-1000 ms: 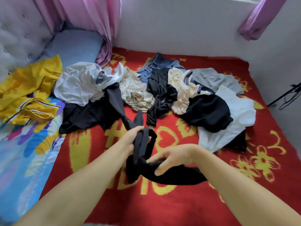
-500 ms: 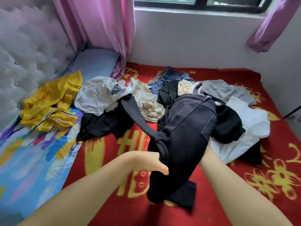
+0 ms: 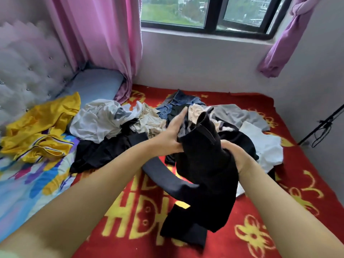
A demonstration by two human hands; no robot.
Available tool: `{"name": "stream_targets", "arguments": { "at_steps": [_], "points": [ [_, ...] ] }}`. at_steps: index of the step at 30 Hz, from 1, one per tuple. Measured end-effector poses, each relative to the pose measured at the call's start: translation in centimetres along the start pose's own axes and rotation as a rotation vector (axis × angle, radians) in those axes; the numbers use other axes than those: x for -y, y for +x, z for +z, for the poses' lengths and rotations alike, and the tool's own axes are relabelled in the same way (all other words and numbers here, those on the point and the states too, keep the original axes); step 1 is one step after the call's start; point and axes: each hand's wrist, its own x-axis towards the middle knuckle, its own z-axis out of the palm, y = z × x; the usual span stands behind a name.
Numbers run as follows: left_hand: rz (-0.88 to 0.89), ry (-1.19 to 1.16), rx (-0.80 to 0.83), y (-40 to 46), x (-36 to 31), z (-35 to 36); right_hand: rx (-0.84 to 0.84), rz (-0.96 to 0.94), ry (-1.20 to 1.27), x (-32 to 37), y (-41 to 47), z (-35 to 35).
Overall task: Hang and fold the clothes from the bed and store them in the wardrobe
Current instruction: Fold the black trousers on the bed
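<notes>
Head view showed both hands gripping black trousers [image 3: 202, 164] above the bed's [image 3: 279, 220] middle: left hand [image 3: 172, 135] at the upper edge with fingers raised, right hand [image 3: 232, 153] curled into the cloth. Other clothes [image 3: 104, 121] lay heaped toward the bed's far edge.

I'm looking at a home bedroom: a bed [image 3: 279, 211] under a red blanket, padded headboard [image 3: 24, 71], pink curtains [image 3: 104, 40], window [image 3: 214, 13].

The right hand's [image 3: 232, 153] fingers are buried in the black garment [image 3: 202, 164] — the grip can't be read. The bed's [image 3: 297, 211] near edge is cut off, and the left curtain [image 3: 104, 43] runs out the top.
</notes>
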Motion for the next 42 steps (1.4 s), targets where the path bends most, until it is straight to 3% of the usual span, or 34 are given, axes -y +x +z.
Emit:
{"name": "stream_targets", "arguments": {
  "at_steps": [2,4,7,10,13,16,19,21,26,29,33,35,38,42],
  "points": [
    [0.077,0.074,0.126,-0.3,-0.3,0.6,-0.011,-0.041,-0.087,1.0,-1.0,-0.2],
    [0.048,0.084,0.266,-0.8,-0.1,1.1,0.049,-0.125,-0.145,2.1,-1.5,-0.9],
    [-0.203,-0.059,0.411,-2.8,1.6,2.3,0.137,-0.259,-0.198,3.9,-2.4,-0.1],
    [-0.388,-0.144,0.392,-6.7,5.3,3.5,0.094,-0.276,-0.259,5.3,-1.0,1.7],
    [-0.499,-0.204,0.125,-10.4,7.9,1.4,0.007,-0.252,-0.474,6.4,2.5,4.4],
    [-0.574,-0.264,-0.368,-13.1,8.2,-5.4,-0.054,-0.259,-0.7,7.0,5.8,7.2],
    [-0.483,-0.333,-0.79,-15.9,5.1,-13.6,-0.045,-0.305,-0.822,6.7,8.6,10.7],
    [-0.418,-0.427,-0.891,-17.6,1.1,-17.3,-0.023,-0.344,-0.799,6.3,9.9,13.4],
    [-0.261,-0.395,-0.631,-19.3,-8.6,-16.2,0.099,-0.311,-0.363,5.1,11.1,16.4],
    [-0.235,-0.203,-0.337,-16.1,-10.2,-11.3,-0.002,-0.219,-0.231,4.1,10.6,14.0],
    [-0.363,-0.066,0.042,-10.2,-4.0,1.6,-0.334,-0.051,-0.468,0.2,8.9,3.8],
    [-0.478,-0.029,0.183,-9.2,0.4,8.8,-0.411,0.029,-0.345,-3.0,8.1,-2.5],
    [-0.729,-0.08,0.457,-9.6,7.5,16.5,-0.714,0.261,-0.282,-8.4,5.1,-12.2],
    [-0.942,-0.106,0.519,-12.2,14.9,20.9,-0.883,0.515,-0.395,-16.0,-0.3,-21.5]
  ]
}}
